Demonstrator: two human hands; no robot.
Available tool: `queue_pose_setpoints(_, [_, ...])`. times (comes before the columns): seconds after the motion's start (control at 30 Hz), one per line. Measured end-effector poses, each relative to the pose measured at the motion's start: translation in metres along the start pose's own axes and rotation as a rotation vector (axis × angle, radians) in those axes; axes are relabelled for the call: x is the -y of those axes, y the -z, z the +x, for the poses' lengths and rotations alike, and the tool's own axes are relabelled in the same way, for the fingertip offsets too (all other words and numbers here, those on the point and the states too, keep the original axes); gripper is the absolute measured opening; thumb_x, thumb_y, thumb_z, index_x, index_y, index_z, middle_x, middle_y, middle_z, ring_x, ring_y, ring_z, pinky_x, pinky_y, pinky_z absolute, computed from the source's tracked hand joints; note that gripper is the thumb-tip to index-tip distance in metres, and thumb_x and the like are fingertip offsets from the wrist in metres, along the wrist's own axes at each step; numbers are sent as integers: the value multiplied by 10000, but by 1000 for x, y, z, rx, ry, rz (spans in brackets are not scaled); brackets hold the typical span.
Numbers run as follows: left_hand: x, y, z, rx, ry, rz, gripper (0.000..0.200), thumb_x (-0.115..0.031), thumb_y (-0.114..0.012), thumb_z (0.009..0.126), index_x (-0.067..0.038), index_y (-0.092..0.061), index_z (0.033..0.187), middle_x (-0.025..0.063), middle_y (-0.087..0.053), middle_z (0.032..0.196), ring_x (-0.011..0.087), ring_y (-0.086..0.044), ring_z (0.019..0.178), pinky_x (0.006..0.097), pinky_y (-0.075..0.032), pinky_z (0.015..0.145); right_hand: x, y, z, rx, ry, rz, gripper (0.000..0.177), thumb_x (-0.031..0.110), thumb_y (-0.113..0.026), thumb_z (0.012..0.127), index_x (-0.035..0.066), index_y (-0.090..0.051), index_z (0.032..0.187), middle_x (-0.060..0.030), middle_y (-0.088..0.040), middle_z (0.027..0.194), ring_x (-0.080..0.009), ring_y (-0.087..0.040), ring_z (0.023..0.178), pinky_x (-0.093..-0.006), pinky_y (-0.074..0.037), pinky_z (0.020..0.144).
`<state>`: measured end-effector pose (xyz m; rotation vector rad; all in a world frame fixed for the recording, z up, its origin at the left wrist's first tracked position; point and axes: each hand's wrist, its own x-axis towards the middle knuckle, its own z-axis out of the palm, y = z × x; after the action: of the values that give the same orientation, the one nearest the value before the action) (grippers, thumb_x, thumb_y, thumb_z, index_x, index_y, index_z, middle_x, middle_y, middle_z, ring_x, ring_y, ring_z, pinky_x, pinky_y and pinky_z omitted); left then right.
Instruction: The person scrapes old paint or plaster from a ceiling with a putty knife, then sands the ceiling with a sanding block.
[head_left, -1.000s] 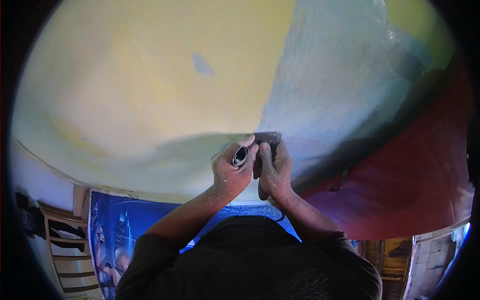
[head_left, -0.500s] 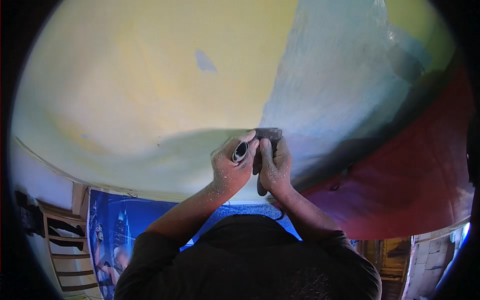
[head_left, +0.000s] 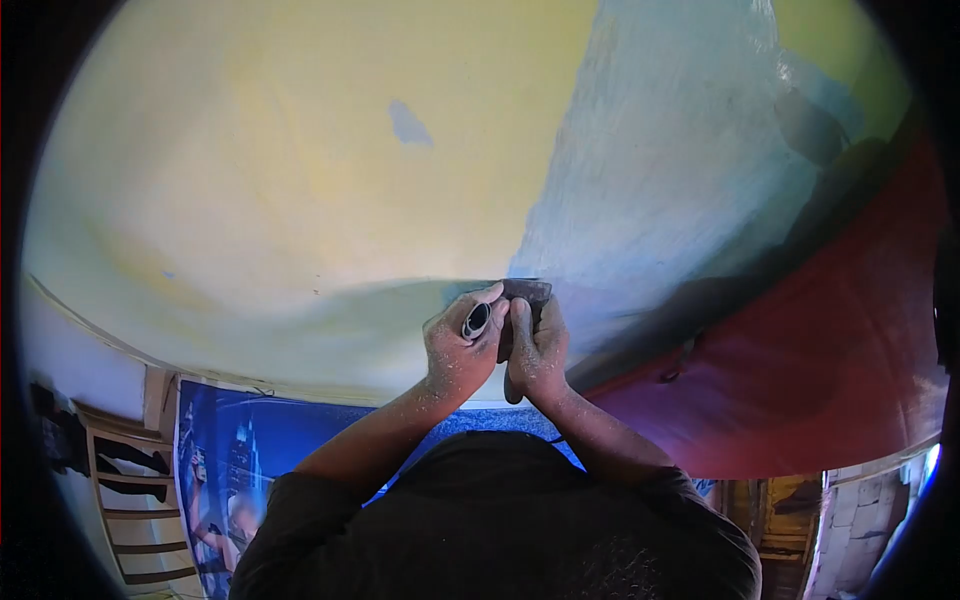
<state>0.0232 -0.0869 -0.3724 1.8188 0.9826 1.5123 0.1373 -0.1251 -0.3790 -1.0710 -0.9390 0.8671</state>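
Both of my dusty hands are up against a pale yellow wall (head_left: 300, 180), side by side at the lower edge of a scraped grey-blue area (head_left: 660, 160). A dark flat scraper blade (head_left: 528, 289) lies against the wall between them. My left hand (head_left: 460, 345) is closed, with the open end of a hollow, tube-like handle (head_left: 476, 320) showing in its fist. My right hand (head_left: 540, 350) is closed around the blade's right side, its thumb pressed on the face. A dark rounded end sticks out below the right hand. Fingers hide how these parts join.
Red sheeting (head_left: 800, 330) hangs on the right. A blue printed poster (head_left: 270, 440) is below, left of my body. Wooden shelves (head_left: 150, 515) stand at lower left. A small bare patch (head_left: 408, 122) shows in the yellow paint.
Both hands and the scraper have moved down the wall and slightly left. The grip looks the same.
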Motion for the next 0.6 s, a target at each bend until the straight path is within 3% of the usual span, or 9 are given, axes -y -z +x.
queue_pose_setpoints(0.5, [1, 2, -3, -25, -47, 39, 173, -22, -812, 980, 7, -782, 1147, 130, -806, 987, 126, -751, 887, 287, -591, 794, -8, 0, -4, 11, 17, -14, 216, 239, -528, 1178, 44, -564, 1265, -16, -621, 811, -66, -553, 599, -258, -457, 510])
queue_pose_setpoints(0.6, [6, 1, -9, -14, 24, 17, 172, -14, -815, 972, 4, -782, 1140, 127, -806, 986, 129, -751, 882, 287, -589, 791, -18, 1, -6, 11, -46, 16, 224, 243, -521, 1182, 41, -559, 1270, -17, -619, 808, -66, -547, 596, -259, -449, 516])
